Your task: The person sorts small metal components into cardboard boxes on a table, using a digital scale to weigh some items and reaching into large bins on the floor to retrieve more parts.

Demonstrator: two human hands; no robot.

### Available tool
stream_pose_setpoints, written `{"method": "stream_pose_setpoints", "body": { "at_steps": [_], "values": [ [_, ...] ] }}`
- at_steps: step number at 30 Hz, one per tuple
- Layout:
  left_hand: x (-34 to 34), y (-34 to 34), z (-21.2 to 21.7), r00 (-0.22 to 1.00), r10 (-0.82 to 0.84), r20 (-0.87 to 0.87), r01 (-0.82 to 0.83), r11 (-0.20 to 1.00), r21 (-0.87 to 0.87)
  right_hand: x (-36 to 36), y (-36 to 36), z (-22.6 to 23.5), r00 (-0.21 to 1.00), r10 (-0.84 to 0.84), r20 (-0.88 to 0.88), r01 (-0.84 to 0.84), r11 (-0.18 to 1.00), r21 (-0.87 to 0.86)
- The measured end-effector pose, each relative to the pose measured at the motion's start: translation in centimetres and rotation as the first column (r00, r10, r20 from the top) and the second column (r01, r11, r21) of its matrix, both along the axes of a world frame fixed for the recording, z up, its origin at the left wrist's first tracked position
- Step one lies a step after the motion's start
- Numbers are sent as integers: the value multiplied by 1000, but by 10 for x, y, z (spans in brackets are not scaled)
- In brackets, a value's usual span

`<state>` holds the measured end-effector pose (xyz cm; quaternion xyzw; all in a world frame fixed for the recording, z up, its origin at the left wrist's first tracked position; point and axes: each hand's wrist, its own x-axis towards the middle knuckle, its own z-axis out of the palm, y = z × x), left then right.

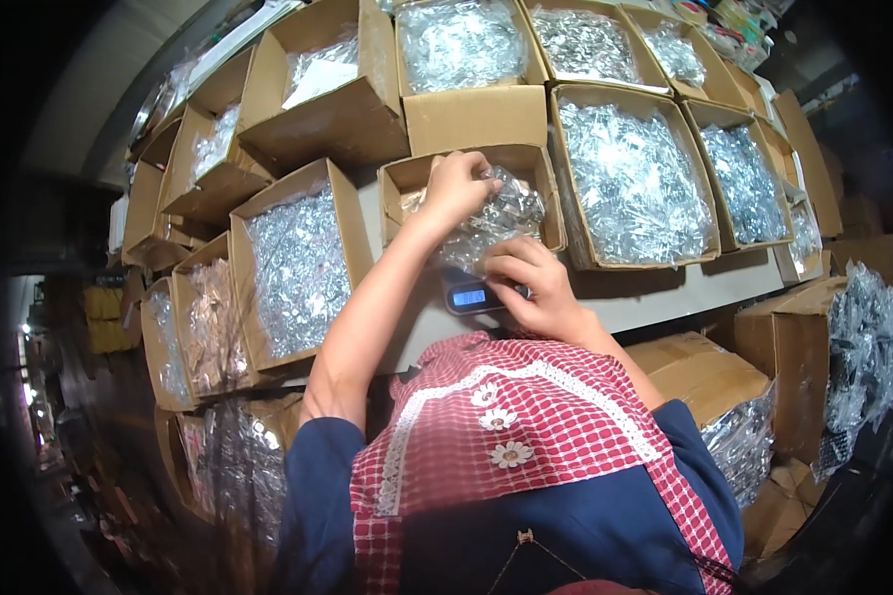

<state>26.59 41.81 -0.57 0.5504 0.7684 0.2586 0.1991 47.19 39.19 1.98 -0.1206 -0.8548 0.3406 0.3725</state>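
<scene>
Over one scale (469, 296): two hands (456, 188) (528, 283), each grip grasping one clear bag (496, 223).

A digital scale (471, 296) is positioned on the shelf (685, 288), directly in front of a small open carton (466, 188). A clear bag (496, 223) is held above the scale. Larger cartons (630, 178) of packets are arranged to the left, right and behind.
</scene>
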Motion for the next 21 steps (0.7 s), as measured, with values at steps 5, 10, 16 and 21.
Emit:
{"method": "stream_pose_setpoints", "body": {
  "at_steps": [5,10,16,21],
  "values": [
    [-2,-21,15,622,-161,766,-16,976,218,14,34,8,981,-143,-130,84,922,-378],
    [3,-41,80,425,-310,850,7,941,339,4,74,14,953,-210,-218,-21,671,-741],
    [-7,-51,118,552,-311,774,54,939,338,-3,77,41,944,264,-198,-286,355,-890],
    [-22,-63,96,804,-1,594,-6,1000,10,-19,66,44,971,156,-180,-218,280,-935]
  ]
}}
